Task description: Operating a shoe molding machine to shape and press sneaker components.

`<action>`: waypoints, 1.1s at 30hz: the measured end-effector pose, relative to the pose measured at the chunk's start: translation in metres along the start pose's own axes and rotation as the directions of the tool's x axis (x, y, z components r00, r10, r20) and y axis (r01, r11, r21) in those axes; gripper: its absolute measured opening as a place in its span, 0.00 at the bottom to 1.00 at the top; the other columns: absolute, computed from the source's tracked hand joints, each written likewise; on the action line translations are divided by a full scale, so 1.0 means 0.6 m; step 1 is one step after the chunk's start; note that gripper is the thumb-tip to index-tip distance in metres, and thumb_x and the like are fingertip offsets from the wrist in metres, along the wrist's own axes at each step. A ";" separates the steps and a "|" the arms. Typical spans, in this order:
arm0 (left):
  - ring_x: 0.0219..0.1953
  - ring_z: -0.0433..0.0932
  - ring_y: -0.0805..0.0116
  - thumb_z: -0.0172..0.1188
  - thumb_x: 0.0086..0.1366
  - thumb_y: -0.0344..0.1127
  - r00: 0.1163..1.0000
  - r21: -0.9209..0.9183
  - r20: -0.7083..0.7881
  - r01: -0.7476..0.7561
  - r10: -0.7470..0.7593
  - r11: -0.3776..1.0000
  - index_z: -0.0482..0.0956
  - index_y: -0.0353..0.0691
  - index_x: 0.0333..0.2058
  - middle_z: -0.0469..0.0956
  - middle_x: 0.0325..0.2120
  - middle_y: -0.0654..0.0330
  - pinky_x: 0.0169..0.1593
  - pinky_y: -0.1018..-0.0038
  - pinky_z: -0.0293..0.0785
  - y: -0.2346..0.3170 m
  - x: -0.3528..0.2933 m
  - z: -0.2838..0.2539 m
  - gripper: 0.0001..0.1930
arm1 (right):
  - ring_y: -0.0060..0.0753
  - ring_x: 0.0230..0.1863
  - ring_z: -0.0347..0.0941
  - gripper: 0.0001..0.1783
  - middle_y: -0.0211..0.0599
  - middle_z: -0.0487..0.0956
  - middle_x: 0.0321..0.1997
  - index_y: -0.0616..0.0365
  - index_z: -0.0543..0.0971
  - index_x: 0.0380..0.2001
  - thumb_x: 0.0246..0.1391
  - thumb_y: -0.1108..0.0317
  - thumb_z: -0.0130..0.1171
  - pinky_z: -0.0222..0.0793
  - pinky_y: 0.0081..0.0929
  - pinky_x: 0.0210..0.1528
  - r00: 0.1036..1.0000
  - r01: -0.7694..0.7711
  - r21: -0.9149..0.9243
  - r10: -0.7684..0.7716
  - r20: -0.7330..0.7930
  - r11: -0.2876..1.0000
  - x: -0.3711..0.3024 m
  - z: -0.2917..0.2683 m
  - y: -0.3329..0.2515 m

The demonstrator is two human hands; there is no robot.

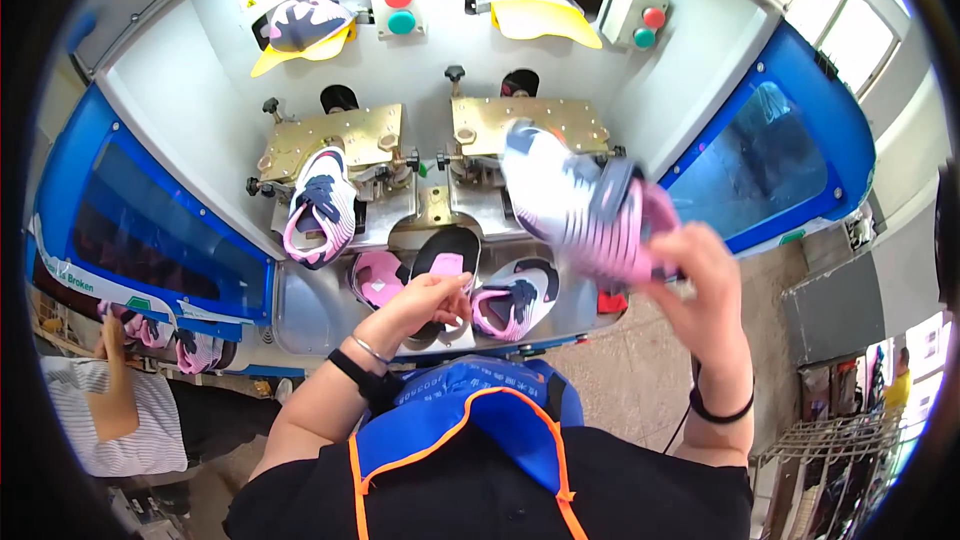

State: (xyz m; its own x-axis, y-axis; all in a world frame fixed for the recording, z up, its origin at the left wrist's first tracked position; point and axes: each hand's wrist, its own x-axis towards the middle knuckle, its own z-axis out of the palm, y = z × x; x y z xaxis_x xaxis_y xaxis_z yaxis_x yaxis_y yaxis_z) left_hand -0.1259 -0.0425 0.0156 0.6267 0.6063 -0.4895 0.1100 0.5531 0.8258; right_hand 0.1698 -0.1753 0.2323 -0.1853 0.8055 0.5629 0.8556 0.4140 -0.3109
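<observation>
My right hand grips a white, pink and navy sneaker by its heel end, raised at the right and blurred by motion. Its toe points up toward the right-hand brass plate. My left hand has curled fingers over the near end of a black oval sole-like piece with a pink patch; what its fingertips hold is hidden. Right beside that hand lies another sneaker, and to its left sits a pink shoe part. One more sneaker leans against the left brass plate.
The machine has two brass plates with black knobs, and yellow flaps above. A dark shoe upper rests on the left flap. Red and green buttons sit behind. Blue-framed windows flank both sides. A person in stripes works at left.
</observation>
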 end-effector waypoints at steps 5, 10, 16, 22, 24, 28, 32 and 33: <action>0.29 0.81 0.69 0.51 0.72 0.50 0.998 0.039 0.019 -0.061 0.060 0.997 0.79 0.33 0.27 0.81 0.27 0.55 0.34 0.75 0.80 -0.032 -0.029 -0.022 0.24 | 0.44 0.35 0.74 0.14 0.37 0.77 0.32 0.54 0.79 0.37 0.45 0.67 0.68 0.69 0.38 0.38 0.941 0.039 -0.281 -0.130 -0.312 0.959 0.203 0.065 0.072; 0.26 0.79 0.74 0.53 0.71 0.52 0.995 0.002 -0.090 -0.053 0.053 0.999 0.81 0.36 0.28 0.80 0.24 0.60 0.34 0.79 0.77 -0.081 -0.090 -0.068 0.24 | 0.46 0.43 0.76 0.16 0.37 0.79 0.40 0.51 0.79 0.41 0.49 0.59 0.65 0.71 0.38 0.42 0.975 0.030 -0.236 -0.081 -0.208 0.971 0.371 0.129 0.181; 0.32 0.81 0.67 0.54 0.71 0.47 0.968 -0.206 -0.239 -0.133 0.082 0.970 0.78 0.35 0.32 0.80 0.28 0.57 0.36 0.72 0.80 -0.129 -0.169 -0.109 0.19 | 0.54 0.42 0.75 0.16 0.51 0.78 0.38 0.61 0.78 0.41 0.53 0.62 0.63 0.70 0.44 0.44 0.872 -0.046 -0.225 -0.070 -0.484 0.973 0.453 0.192 0.223; 0.32 0.82 0.64 0.53 0.71 0.45 0.940 -0.301 -0.339 -0.124 0.016 0.946 0.78 0.36 0.32 0.80 0.28 0.56 0.36 0.70 0.81 -0.162 -0.204 -0.130 0.17 | 0.61 0.71 0.53 0.41 0.67 0.53 0.71 0.71 0.55 0.66 0.47 0.74 0.54 0.54 0.43 0.70 0.575 -0.544 0.056 0.420 -0.702 0.837 0.389 0.278 0.365; 0.32 0.82 0.64 0.53 0.71 0.45 0.933 -0.320 -0.360 -0.118 -0.005 0.940 0.78 0.36 0.31 0.80 0.28 0.56 0.36 0.70 0.81 -0.164 -0.215 -0.127 0.17 | 0.61 0.72 0.51 0.42 0.68 0.50 0.72 0.69 0.55 0.67 0.46 0.74 0.53 0.53 0.42 0.71 0.642 -0.541 0.100 0.487 -0.593 0.835 0.387 0.281 0.356; 0.31 0.81 0.66 0.52 0.72 0.45 0.959 -0.237 -0.281 -0.095 0.026 0.967 0.75 0.37 0.28 0.80 0.28 0.56 0.35 0.72 0.80 -0.135 -0.189 -0.113 0.18 | 0.61 0.67 0.61 0.35 0.66 0.58 0.69 0.63 0.66 0.62 0.45 0.72 0.50 0.58 0.41 0.68 0.753 -0.436 0.036 0.387 -0.532 0.899 0.353 0.236 0.401; 0.30 0.80 0.71 0.53 0.72 0.46 0.968 -0.133 -0.247 -0.064 0.030 0.989 0.74 0.38 0.29 0.80 0.28 0.58 0.33 0.76 0.79 -0.131 -0.166 -0.102 0.17 | 0.30 0.47 0.78 0.22 0.40 0.82 0.45 0.62 0.76 0.50 0.52 0.84 0.43 0.71 0.26 0.53 0.820 -0.075 0.523 0.351 -0.452 0.849 0.297 0.219 0.314; 0.30 0.80 0.72 0.54 0.71 0.46 0.970 -0.113 -0.240 -0.062 0.033 0.992 0.75 0.38 0.29 0.80 0.28 0.58 0.33 0.77 0.78 -0.134 -0.161 -0.102 0.17 | 0.24 0.39 0.76 0.18 0.36 0.82 0.38 0.61 0.78 0.45 0.55 0.83 0.43 0.71 0.23 0.46 0.842 -0.101 0.542 0.362 -0.401 0.834 0.268 0.213 0.241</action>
State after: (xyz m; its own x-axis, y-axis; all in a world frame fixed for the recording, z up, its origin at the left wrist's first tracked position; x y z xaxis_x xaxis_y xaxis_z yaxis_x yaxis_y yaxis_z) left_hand -0.2423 -0.1105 -0.0206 0.4268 0.7436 -0.5147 -0.0172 0.5757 0.8175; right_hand 0.2024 0.0683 0.1800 0.3473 0.6580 0.6681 0.4706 0.4940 -0.7311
